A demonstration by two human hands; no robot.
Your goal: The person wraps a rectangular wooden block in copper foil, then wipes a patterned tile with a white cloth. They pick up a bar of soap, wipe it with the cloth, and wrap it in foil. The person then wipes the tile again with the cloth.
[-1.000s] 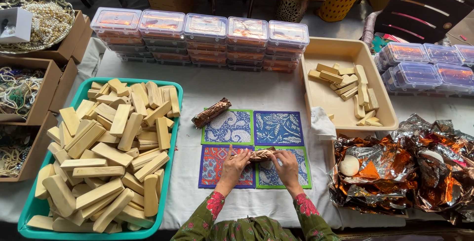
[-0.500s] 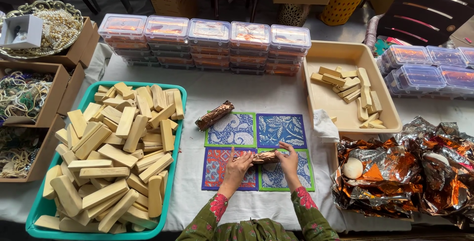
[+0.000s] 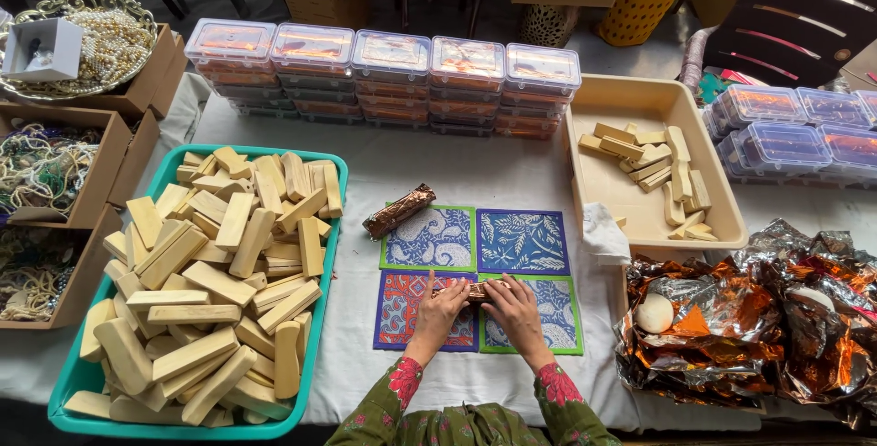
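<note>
We see the left hand (image 3: 440, 307) and right hand (image 3: 513, 305) both pinching a foil-wrapped bar (image 3: 469, 291) from either end, resting on four patterned mats (image 3: 521, 241) at table centre. A second wrapped bar (image 3: 399, 211) lies apart at the upper-left mat. Around: a teal tray (image 3: 334, 227) of pale wooden blocks left, a beige tray (image 3: 639, 97) right, crumpled orange-silver foil sheets (image 3: 731, 318) just beside, and stacked clear lidded boxes (image 3: 384, 71) behind.
</note>
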